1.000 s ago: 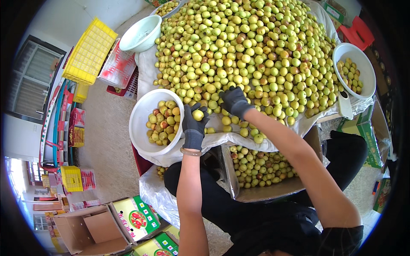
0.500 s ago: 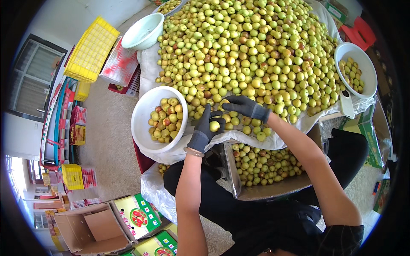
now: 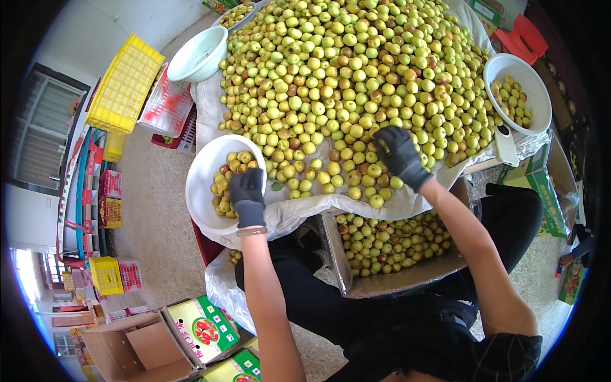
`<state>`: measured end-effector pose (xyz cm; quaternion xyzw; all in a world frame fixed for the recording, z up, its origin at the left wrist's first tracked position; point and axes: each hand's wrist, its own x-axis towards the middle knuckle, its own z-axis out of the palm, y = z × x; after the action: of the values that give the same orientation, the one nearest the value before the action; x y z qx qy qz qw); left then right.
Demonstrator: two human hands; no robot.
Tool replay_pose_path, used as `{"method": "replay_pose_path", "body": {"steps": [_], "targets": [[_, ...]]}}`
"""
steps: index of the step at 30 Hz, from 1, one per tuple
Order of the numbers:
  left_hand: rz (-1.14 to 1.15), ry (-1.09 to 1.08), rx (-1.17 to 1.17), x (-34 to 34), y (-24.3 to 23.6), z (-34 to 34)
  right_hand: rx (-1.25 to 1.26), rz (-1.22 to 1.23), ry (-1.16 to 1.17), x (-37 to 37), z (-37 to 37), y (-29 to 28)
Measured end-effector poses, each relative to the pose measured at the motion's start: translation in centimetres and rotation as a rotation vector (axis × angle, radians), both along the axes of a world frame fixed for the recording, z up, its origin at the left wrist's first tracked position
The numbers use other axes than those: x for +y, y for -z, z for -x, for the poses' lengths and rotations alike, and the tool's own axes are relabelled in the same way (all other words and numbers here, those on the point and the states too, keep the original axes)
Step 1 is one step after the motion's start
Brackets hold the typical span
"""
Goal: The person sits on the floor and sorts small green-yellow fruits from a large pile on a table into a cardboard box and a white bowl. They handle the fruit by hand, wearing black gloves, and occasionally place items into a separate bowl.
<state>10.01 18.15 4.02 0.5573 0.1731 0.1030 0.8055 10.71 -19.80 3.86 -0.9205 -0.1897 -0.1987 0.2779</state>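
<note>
A large heap of yellow-green jujubes [image 3: 331, 76], some with reddish-brown patches, covers the table ahead of me. My left hand [image 3: 247, 196], in a dark grey glove, is inside the white bowl [image 3: 198, 167] at the left, over its jujubes [image 3: 224, 186]. Its fingertips point down among the fruit, hidden by the back of the hand. Over the near right side of the heap is my right hand [image 3: 401, 156], gloved alike. Its fingers are curled down onto the jujubes; whatever they close on is hidden. Loose jujubes [image 3: 375, 200] lie on the white cloth [image 3: 286, 213] between the hands.
Below the table edge, a box [image 3: 344, 258] of jujubes stands between my legs. Another white bowl [image 3: 541, 105] is at the right, and a pale green basin [image 3: 197, 57] at the far left. Yellow crates [image 3: 127, 86] and an open carton [image 3: 143, 347] stand on the left.
My left hand has gone left from the cloth, where it held a jujube, into the white bowl. My right hand has moved right onto the heap. The view has shifted slightly.
</note>
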Motion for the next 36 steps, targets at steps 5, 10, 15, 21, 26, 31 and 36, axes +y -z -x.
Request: {"method": "replay_pose_path", "body": {"steps": [5, 10, 15, 21, 26, 31, 36], "targets": [[-1.592, 0.542, 0.574, -7.5, 0.4, 0.2, -0.138, 0.249, -0.134, 4.4, 4.3, 3.1], [-1.556, 0.554, 0.535, -7.2, 0.8, 0.3, -0.093, 0.236, -0.192, 3.3, 5.8, 1.8], [-1.484, 0.732, 0.659, -8.7, 0.8, 0.2, -0.017, 0.065, -0.168, 4.5, 5.0, 0.6], [-1.517, 0.787, 0.654, -9.0, 2.4, -1.3, 0.448, 0.445, 0.054, 15.4, 0.9, 3.3], [-1.474, 0.907, 0.641, -7.7, 3.3, -1.2, 0.604, 0.426, -0.157, 14.1, -0.1, 3.3], [-1.37, 0.891, 0.301, -9.7, 3.3, -0.1, 0.537, -0.067, -0.297, 7.0, 0.6, 3.0], [-1.097, 0.654, -0.07, -14.1, 0.4, 1.1, 1.286, -1.813, -0.171, 2.1, 1.3, 2.3]]}}
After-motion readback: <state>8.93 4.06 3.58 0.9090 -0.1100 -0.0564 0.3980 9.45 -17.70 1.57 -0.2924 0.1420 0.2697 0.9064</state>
